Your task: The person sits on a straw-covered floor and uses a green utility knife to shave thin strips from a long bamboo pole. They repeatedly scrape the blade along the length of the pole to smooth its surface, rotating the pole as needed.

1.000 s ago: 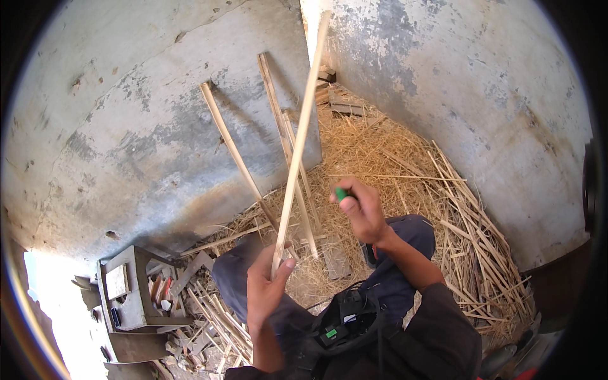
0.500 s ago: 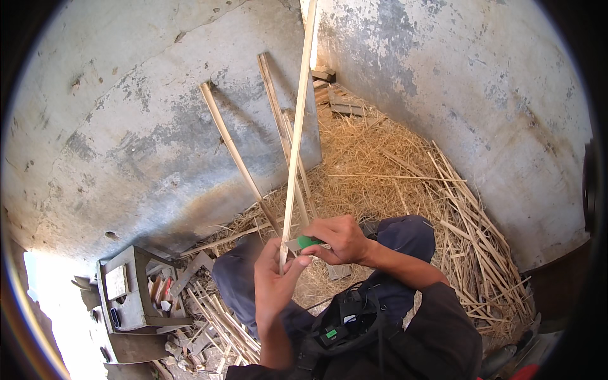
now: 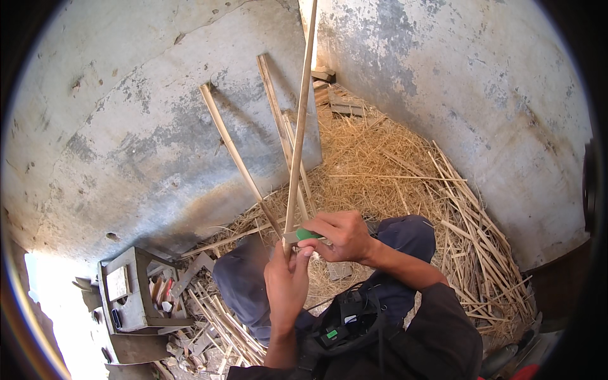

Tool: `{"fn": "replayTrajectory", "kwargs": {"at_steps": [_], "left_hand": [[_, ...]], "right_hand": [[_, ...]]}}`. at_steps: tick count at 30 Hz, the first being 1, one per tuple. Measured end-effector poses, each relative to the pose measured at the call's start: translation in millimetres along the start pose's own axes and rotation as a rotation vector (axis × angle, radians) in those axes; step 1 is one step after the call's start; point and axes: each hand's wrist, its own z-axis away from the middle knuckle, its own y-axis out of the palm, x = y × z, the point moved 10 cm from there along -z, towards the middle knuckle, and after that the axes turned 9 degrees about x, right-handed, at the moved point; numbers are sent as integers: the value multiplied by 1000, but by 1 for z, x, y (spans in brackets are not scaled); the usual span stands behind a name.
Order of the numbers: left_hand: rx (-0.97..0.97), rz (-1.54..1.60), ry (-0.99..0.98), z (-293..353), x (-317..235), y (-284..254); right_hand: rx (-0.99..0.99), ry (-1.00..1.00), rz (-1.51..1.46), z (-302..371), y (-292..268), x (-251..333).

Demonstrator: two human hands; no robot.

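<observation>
A long, thin strip of bamboo or wood [image 3: 300,139] rises from my left hand [image 3: 286,285], past the top of the view, its brownish face toward me. The fingers of that hand are closed round its lower end. My right hand [image 3: 343,235] grips a small knife with a green handle [image 3: 307,234]. Its short, pale blade points left and lies across the strip just above my left fingers. Whether the edge bites into the strip I cannot tell. Both hands are held between my bent knees.
Several strips, including a split pole [image 3: 231,142], lean on the grey wall [image 3: 145,126]. Shavings [image 3: 373,158] cover the floor ahead, with a heap of loose strips [image 3: 487,266] at right. At left lies a grey wooden stool [image 3: 136,304] beside offcuts. A black bag [image 3: 348,320] sits at my lap.
The strip has turned from its pale face to a browner one. My left hand has shifted slightly right and rotated, while my right hand with the knife stays nearly in place.
</observation>
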Motion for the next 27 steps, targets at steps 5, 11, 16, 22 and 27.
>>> {"fn": "replayTrajectory", "kwargs": {"at_steps": [5, 11, 16, 22, 27], "left_hand": [[-34, -55, -123, 11, 2, -8], [-28, 224, -70, 3, 8, -8], [-54, 340, 23, 2, -1, -6], [-54, 547, 46, -1, 3, -3], [-92, 560, 71, 2, 0, -8]], "right_hand": [[-75, 240, 16, 0, -21, -55], [-74, 247, -194, 9, -23, -57], [-3, 28, -175, 5, -6, -19], [58, -35, -142, 5, 4, -5], [86, -39, -135, 6, 9, -3]]}}
